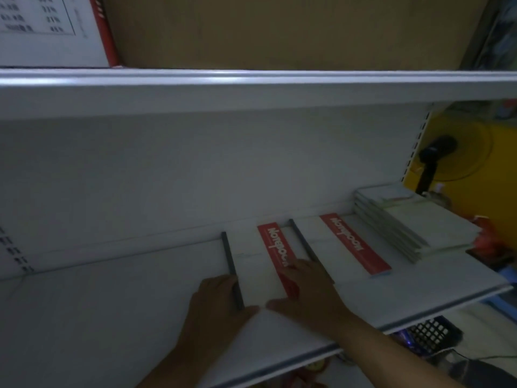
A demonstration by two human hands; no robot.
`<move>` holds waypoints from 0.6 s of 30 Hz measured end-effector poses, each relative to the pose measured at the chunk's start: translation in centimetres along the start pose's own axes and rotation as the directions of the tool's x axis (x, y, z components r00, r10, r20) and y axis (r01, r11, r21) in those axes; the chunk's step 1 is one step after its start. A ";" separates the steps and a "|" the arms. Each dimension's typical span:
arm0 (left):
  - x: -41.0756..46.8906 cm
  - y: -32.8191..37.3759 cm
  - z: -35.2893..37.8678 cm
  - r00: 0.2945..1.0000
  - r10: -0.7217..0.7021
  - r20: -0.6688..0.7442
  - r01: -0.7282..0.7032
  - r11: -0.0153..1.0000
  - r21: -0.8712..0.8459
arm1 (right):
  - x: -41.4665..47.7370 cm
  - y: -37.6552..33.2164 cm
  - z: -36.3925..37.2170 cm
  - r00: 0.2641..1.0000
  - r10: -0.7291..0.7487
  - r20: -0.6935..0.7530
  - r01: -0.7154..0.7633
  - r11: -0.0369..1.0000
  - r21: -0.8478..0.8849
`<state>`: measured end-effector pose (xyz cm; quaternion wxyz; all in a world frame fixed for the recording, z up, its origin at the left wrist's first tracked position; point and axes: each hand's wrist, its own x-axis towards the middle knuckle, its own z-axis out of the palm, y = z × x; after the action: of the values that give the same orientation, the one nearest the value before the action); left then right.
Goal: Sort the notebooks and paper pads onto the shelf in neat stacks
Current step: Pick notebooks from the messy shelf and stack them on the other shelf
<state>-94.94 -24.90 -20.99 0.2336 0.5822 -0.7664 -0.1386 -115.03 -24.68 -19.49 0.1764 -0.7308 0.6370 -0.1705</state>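
Head view, and both hands are working on the white shelf point(112, 303). The left hand point(221, 301) is pressing against the dark spine side of a white notebook point(251, 264) with a red lettered band, fingers relaxed along that edge and the thumb reaching round the near corner. The right hand point(310, 292) is lying flat on top of the same notebook, palm down over the near end of the red band, fingers straight, gripping nothing. So the notebook is sitting flat on the shelf, squeezed between and under the two hands.

Just beyond the right hand's fingers, a second notebook point(330, 242) of the same kind is lying alongside. Further out to the right of that hand, a stack of pale pads point(414, 222) is resting near the shelf's end.

Above the hands, a cardboard box point(279, 29) is sitting on the upper shelf point(251, 88). A yellow fan point(453, 152) is showing beyond the pads.
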 end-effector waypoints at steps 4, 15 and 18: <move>0.0 -0.5 0.3 1.000 0.011 0.023 -0.012 0.999 0.034 | 0.0 0.3 0.4 0.996 -0.021 -0.089 0.023 0.999 0.025; -0.5 0.4 -1.7 0.971 -0.035 0.238 0.073 0.986 -0.152 | -1.4 -0.9 0.1 0.989 -0.088 -0.115 0.064 0.979 -0.194; -2.1 0.4 -4.8 0.912 -0.055 0.407 0.092 0.993 -0.073 | -1.7 -1.8 -0.3 0.998 -0.049 -0.044 0.035 0.963 -0.268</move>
<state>-92.38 -22.46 -17.14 0.0910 0.5582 -0.7687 -0.2989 -113.81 -22.82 -18.36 0.0566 -0.7566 0.6428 -0.1053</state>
